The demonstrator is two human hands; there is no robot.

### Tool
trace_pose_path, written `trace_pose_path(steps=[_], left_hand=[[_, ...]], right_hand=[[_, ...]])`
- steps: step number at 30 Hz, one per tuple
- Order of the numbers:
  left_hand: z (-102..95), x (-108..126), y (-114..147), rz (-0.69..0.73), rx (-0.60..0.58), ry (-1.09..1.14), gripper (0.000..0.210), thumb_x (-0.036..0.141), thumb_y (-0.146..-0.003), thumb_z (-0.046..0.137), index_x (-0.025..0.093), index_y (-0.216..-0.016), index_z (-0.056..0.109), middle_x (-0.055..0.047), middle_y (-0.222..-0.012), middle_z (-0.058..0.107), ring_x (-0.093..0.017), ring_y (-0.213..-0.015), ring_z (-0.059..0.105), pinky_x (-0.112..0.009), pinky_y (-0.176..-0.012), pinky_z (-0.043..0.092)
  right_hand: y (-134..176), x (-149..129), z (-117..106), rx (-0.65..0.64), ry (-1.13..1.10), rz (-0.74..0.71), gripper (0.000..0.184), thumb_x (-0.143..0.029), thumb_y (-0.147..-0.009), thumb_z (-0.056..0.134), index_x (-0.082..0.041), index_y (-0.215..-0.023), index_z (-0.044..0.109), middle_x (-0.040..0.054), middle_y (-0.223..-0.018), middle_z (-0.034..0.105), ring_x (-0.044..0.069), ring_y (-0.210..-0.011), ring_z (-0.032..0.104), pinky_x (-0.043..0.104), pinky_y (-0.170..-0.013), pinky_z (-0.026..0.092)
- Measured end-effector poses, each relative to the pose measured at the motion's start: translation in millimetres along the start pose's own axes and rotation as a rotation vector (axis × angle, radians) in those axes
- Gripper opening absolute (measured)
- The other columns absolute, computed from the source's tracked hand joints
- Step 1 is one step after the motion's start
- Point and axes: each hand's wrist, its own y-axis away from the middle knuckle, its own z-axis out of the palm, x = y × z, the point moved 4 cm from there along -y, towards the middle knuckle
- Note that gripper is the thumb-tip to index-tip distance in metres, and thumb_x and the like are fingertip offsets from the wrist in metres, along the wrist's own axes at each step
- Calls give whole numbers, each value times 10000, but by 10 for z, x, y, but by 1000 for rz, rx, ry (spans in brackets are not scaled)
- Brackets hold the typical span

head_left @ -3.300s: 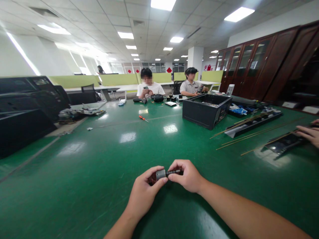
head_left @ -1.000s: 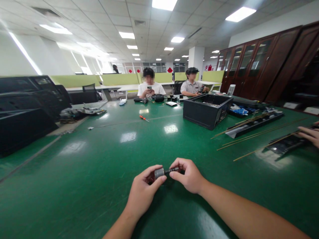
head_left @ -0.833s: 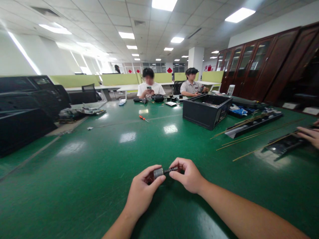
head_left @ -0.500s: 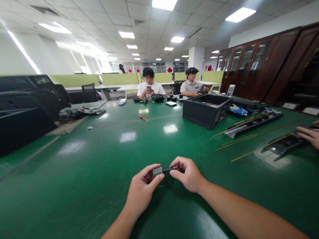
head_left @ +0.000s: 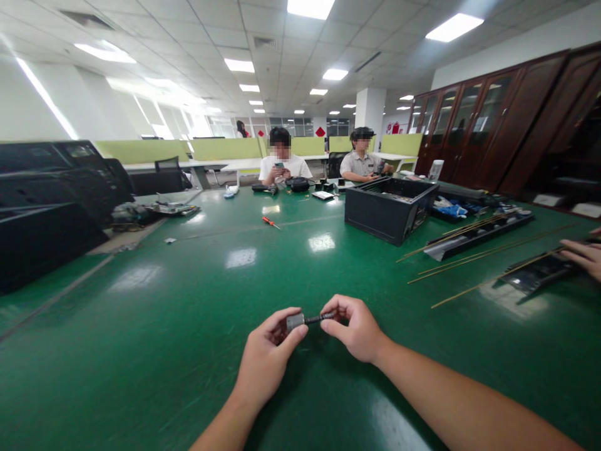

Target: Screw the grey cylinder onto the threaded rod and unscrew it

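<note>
Between my hands is a grey metal cylinder [head_left: 296, 322] with a dark, ridged shaft [head_left: 313, 320] coming out of its right end. My left hand [head_left: 270, 354] pinches the cylinder between thumb and fingers. With thumb and fingertips, my right hand [head_left: 353, 327] grips the far end of the shaft, which is partly covered by the fingers. The piece lies roughly level, just above the green tabletop [head_left: 197, 369]. Its exact kind is too small to make out.
Farther off lies an orange-handled screwdriver [head_left: 271, 222]. A black computer case [head_left: 375, 213] stands at right, near thin rods [head_left: 469, 257] and a dark metal channel [head_left: 479, 237]. Another person's hand [head_left: 582, 255] is at the right edge. Two people sit across the table.
My hands have barely moved and keep hold of the same piece. At right, the nearest thin rod has shifted slightly left.
</note>
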Motion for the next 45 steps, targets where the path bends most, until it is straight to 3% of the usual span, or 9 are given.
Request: trace_pose_path(steps=[25,45], left_hand=[[-21,14,-19,-41,37,36,459,438,-740,755,159,-1093,664,-54,-936,730,-207,-888,672,-257,-792,519],[-42,60,6,-45,98,46,474,463,-716,757,139,-1054,683,-17,-757,672,-133,-611,544,-216,-595,454]], right_hand=[[-24,34,-26,48,-40,31,85,-205,-746,683,-162,-808,644,-22,-633,568,115,-574,500,238,-557,388],[-25,70,-34,39,-62,40,89,-202,-747,679,-160,-815,639,-16,-636,583,128,-567,532,253,-554,401]])
